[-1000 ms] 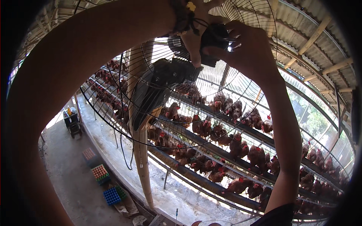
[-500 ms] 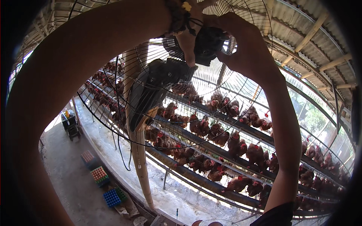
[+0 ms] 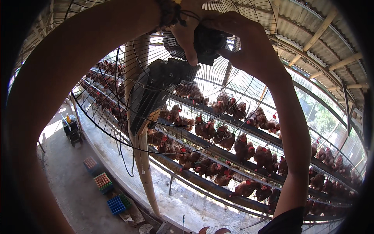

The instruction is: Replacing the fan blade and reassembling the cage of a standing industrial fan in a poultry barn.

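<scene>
Fan at head height or above, mounted on the upper part of a wooden post [image 3: 146, 175]; both hands on it. Black housing [image 3: 208, 43] sits between the hands, near the top of the view, in front of the wire guard [image 3: 156, 151].

Left hand [image 3: 187, 37]: comes in from the left, dark bracelet [image 3: 167, 15] at the wrist, thumb stretched down along the housing's left side. Fingers mostly hidden, so can't tell how tightly they grip. Right hand [image 3: 245, 43]: curled, pinching the housing from the right, fingers over its upper part, thumb lower down, light showing through the gap.

Black mount [image 3: 167, 72] is below and left of the housing, against the post. Cord [image 3: 122, 154] hangs loose left of the post.

Beyond: tiered rows of brown hens [image 3: 245, 189] over long troughs. Walkway [image 3: 72, 187] down left: along its right edge, a blue tray [image 3: 116, 205] beside a green one, then a stack of egg trays [image 3: 103, 181], then another egg-filled tray farther along. Dark cart [image 3: 72, 132] at the far end, yellow bottle [image 3: 68, 117] on top. Corrugated roof [image 3: 311, 23] upper right.
</scene>
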A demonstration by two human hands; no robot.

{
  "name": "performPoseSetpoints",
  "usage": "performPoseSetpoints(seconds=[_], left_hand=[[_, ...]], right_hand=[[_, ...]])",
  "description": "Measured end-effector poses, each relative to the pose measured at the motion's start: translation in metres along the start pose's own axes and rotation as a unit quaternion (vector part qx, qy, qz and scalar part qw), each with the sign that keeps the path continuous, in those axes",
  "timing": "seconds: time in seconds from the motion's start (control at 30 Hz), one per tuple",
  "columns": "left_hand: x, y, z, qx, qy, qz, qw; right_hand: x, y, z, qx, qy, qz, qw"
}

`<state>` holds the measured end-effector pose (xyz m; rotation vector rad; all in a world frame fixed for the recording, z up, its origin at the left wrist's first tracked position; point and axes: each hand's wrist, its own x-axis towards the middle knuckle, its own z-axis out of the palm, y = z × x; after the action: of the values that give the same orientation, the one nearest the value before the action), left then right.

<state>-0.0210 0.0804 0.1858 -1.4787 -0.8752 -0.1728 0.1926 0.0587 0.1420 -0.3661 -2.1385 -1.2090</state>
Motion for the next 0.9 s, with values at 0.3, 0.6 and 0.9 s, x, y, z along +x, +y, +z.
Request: performPoseSetpoints(seconds=[0.3,0.6,0.9], left_hand=[[0.003,0.012,-0.002,0.010,-0.019,-0.024,0.999],[-0.002,0.006,-0.012,-0.055,-0.041,0.020,0.997],[-0.008,0.009,-0.022,-0.064,-0.071,0.024,0.995]], right_hand=[[-0.002,0.005,0.000,-0.029,-0.015,0.031,0.999],[0.000,0.012,-0.003,-0.014,-0.025,-0.003,1.000],[0.000,0.001,0.002,-0.041,-0.013,0.097,0.994]])
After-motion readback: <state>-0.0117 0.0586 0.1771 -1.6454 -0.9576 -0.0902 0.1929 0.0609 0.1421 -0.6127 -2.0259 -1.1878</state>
